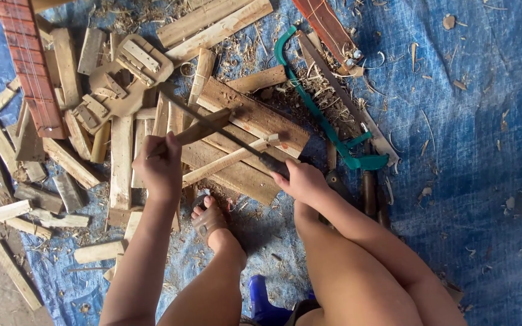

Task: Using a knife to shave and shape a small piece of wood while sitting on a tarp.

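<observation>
My left hand (pixel 161 164) grips a short brown wooden stick (pixel 203 127) and holds it slanted over a pile of boards. My right hand (pixel 300 180) is closed on the dark handle of a long thin blade (pixel 212 124) that runs up and to the left across the stick. The blade crosses the stick near its upper end. Under both lies a wide worn plank (pixel 255 115) and a pale slat (pixel 231 160). My bare foot (pixel 208 218) rests on the blue tarp just below the boards.
A green hacksaw (pixel 327 127) lies right of the boards. A reddish fretted instrument neck (pixel 30 66) lies at upper left, beside a cut-out wooden body piece (pixel 122 78). Several wood offcuts (pixel 67 163) and shavings cover the blue tarp (pixel 484 151). Dark-handled tools (pixel 368 190) lie by my right knee.
</observation>
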